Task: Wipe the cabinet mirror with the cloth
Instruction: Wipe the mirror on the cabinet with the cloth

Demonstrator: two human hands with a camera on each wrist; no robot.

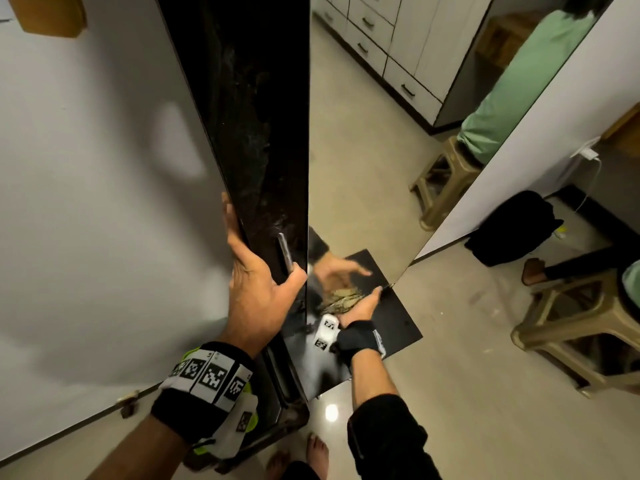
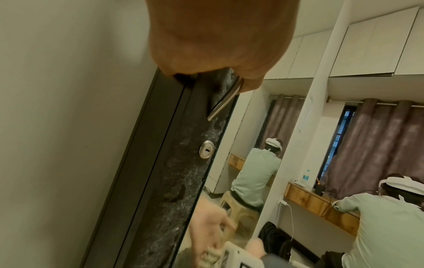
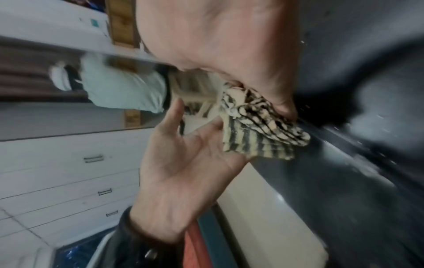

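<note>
Low down, the right hand [image 1: 358, 308] presses the striped cloth [image 1: 341, 297] flat-fingered against the mirror [image 1: 363, 150]; the left hand [image 1: 258, 282], curled round the door edge, steadies it. Should that hold slacken, the door could swing.

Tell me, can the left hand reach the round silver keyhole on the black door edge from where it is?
Probably yes. The left hand grips the black door edge beside the metal handle, and the round silver keyhole sits further along the same edge with nothing between them, though it would have to let go.

Glossy glass mirror [image 1: 363, 140], speckled glossy black door frame [image 2: 183, 163] with brushed-metal handle [image 2: 223, 105], striped woven cloth [image 3: 259, 127].
</note>
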